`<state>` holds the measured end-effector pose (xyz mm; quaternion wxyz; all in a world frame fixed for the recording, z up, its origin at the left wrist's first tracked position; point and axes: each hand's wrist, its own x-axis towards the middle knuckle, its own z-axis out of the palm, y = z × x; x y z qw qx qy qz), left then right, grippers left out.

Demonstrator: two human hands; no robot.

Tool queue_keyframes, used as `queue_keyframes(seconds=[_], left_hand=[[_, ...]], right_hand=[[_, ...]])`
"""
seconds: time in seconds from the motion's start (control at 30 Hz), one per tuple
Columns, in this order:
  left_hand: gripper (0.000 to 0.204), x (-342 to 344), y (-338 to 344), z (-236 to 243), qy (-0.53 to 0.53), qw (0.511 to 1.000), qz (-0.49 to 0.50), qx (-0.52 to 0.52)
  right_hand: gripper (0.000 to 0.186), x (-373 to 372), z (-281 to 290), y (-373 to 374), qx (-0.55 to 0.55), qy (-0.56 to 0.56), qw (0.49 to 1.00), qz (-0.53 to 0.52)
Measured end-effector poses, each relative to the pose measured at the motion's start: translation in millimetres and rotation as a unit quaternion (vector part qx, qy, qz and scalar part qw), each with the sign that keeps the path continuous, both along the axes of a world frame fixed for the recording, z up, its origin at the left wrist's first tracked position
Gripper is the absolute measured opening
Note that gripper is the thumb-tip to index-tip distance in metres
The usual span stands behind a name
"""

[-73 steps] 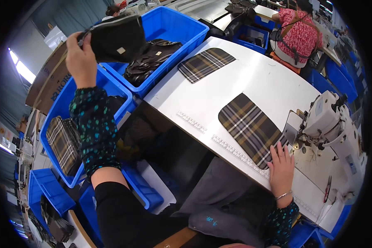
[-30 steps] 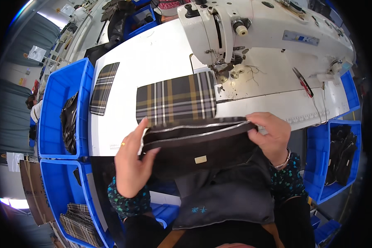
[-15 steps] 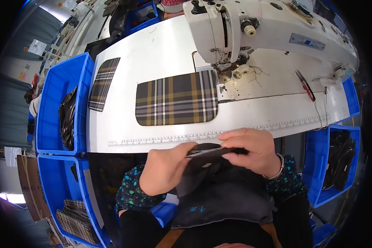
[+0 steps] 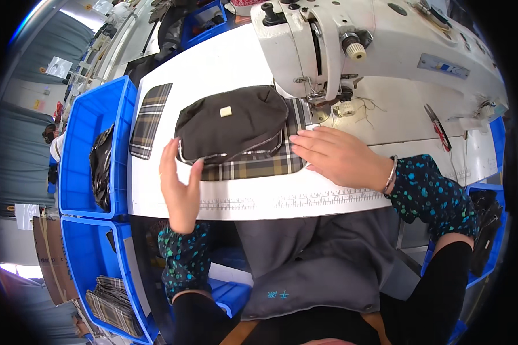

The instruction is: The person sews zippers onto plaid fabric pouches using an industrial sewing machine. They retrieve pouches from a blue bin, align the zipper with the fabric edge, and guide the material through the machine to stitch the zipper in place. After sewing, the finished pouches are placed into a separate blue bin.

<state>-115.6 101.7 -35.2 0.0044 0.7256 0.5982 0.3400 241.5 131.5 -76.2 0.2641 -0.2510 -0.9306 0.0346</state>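
A dark zippered pouch with a small pale label lies on top of a plaid fabric panel, whose right and lower edges show from beneath it. At the pouch's lower left corner is my left hand, thumb and fingers apart, the thumb close to the zipper. My right hand rests flat with fingers stretched out over the panel's right edge, beside the pouch. Neither hand grips anything. To the left lies a smaller plaid piece.
A white sewing machine stands over the white table, its needle area just right of the panel. Red-handled thread snips lie at right. Blue bins line the left side; another blue bin with dark pieces sits at lower right.
The pouch has gone from both hands near my lap up onto the plaid panel on the table. Both hands have moved forward and spread apart, letting go of it.
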Motion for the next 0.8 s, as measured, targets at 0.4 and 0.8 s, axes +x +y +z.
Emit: queue_keyframes(seconds=[0.4,0.8], left_hand=[[0.039,81.9,158.5,-5.7,0.139,0.964,-0.21,-0.081],[0.034,131.5,136.5,11.7,0.077,0.864,-0.409,-0.282]], right_hand=[[0.036,-8.2,3.3,0.5,0.024,-0.028,0.998,0.046],[0.035,-2.2,11.7,-26.5,0.029,-0.032,0.994,0.096]])
